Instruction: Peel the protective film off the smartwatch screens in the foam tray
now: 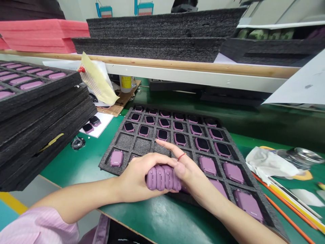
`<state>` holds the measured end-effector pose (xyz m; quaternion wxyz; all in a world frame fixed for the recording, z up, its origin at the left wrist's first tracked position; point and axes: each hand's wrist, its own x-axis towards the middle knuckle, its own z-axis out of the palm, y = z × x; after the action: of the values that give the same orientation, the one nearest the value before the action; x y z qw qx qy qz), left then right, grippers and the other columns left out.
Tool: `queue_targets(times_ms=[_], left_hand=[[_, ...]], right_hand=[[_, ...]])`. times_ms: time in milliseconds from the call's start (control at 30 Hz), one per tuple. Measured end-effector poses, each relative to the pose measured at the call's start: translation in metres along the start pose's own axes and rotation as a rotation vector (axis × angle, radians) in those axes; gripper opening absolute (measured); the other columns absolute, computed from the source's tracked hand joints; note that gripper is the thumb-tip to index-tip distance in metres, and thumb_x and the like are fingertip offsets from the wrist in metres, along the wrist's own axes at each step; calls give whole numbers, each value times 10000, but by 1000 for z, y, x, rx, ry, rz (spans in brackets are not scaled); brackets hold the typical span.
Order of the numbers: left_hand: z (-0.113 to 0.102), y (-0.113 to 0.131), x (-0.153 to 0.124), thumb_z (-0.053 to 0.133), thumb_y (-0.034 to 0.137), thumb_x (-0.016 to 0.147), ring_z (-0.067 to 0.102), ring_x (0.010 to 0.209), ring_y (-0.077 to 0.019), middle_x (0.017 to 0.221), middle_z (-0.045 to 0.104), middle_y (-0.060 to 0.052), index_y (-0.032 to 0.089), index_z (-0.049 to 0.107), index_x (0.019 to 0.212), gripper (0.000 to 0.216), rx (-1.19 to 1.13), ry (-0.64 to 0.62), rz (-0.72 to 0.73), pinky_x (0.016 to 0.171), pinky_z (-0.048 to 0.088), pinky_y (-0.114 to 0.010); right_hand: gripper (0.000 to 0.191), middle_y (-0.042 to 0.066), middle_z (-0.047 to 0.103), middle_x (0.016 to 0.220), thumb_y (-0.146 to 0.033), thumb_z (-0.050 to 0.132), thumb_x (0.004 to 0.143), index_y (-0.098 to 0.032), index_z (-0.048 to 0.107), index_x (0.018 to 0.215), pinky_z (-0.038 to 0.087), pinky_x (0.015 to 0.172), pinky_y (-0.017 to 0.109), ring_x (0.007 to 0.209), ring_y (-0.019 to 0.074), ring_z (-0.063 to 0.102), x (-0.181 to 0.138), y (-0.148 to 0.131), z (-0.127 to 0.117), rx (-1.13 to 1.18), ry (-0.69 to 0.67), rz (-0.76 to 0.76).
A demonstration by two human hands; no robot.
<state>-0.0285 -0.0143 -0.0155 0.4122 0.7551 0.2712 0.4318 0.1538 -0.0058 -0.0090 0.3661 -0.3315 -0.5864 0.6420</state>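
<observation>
My left hand (138, 174) is wrapped round a row of several purple watch cases (160, 177) pressed together, held above the front of the foam tray. My right hand (189, 171) closes on the right end of that row, its thumb against the last case. Its index finger stretches out over the tray; its other fingers are mostly hidden. Below lies a dark grey foam tray (122, 140) with square pockets. The back rows hold watch cases with black screens up (202, 144). Nearer pockets hold purple cases back side up (233, 172). My forearms and hands cover part of the front rows.
Stacked foam trays (43, 135) with purple cases rise at the left. Two watch cases lie on white paper (103, 122). A shelf (177, 69) carrying black foam crosses behind. At the right are a white cloth (264, 161), a metal-topped jar (304, 157) and orange sticks (289, 217).
</observation>
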Motion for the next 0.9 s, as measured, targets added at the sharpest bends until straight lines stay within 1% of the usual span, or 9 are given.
queue_targets(times_ms=[167, 267, 333, 433, 533, 600, 700, 767, 900], left_hand=[[5, -6, 0, 667, 337, 920, 526, 1306, -268, 1310, 618, -104, 257, 564, 1327, 428, 137, 72, 249, 1136, 394, -432], [4, -3, -1, 868, 351, 725, 325, 1457, -352, 1572, 312, -139, 316, 325, 1520, 963, 42, 104, 36, 1175, 335, -507], [4, 2, 0, 950, 394, 600, 357, 1436, -371, 1568, 313, -154, 330, 218, 1554, 1204, -257, 84, -230, 1141, 376, -517], [5, 4, 5, 918, 466, 645, 596, 1202, -308, 1284, 603, -150, 206, 469, 1410, 924, -715, 3, -576, 995, 491, -426], [7, 1, 8, 911, 436, 672, 696, 933, -231, 1005, 703, -114, 130, 646, 1135, 615, -916, 29, -744, 791, 527, -302], [6, -2, 9, 888, 456, 701, 715, 874, -228, 992, 721, -126, 124, 661, 1115, 576, -1018, 60, -761, 736, 532, -286], [2, -3, 9, 849, 478, 748, 728, 901, -237, 1022, 733, -130, 133, 681, 1106, 525, -1151, 63, -690, 787, 557, -305], [0, -2, 9, 843, 458, 761, 726, 908, -216, 995, 735, -102, 141, 698, 1076, 469, -1195, 62, -651, 819, 564, -297], [-1, -2, 7, 849, 468, 748, 710, 815, -166, 908, 729, -79, 131, 716, 1036, 464, -1218, 47, -656, 738, 572, -244]], right_hand=[[1070, 133, 681, 1302, -436, 929, 582, -217, 383, 1476, 604, 960, 408, 1187, 304, 678, -1, -9, 11, -144, 107, -27], [1077, 70, 738, 1189, -301, 887, 680, -297, 266, 1560, 618, 944, 417, 1099, 274, 721, -5, -7, 11, -359, 200, -240], [1082, 47, 742, 1177, -245, 840, 752, -348, 168, 1594, 612, 957, 417, 1080, 259, 726, -6, -3, 8, -563, 219, -425], [997, 71, 683, 1297, -166, 727, 846, -361, 114, 1608, 588, 992, 426, 1161, 257, 685, -4, 4, 4, -836, 147, -588], [1006, 104, 658, 1318, -167, 767, 804, -300, 167, 1600, 552, 1039, 460, 1211, 271, 646, -1, 3, 2, -917, 64, -567], [940, 97, 659, 1308, -216, 837, 743, -279, 323, 1528, 564, 1022, 423, 1199, 255, 651, 0, -6, -1, -854, 78, -515], [456, 52, 708, 1194, -222, 825, 756, -270, 602, 1150, 592, 947, 334, 1107, 206, 694, -3, -25, -7, -768, 145, -525], [215, 44, 731, 1131, -212, 797, 784, -250, 640, 926, 593, 919, 310, 1045, 189, 714, -6, -35, -9, -772, 158, -573], [119, 59, 748, 1100, -190, 788, 790, -228, 684, 832, 602, 886, 306, 998, 193, 731, -6, -40, -7, -759, 174, -618]])
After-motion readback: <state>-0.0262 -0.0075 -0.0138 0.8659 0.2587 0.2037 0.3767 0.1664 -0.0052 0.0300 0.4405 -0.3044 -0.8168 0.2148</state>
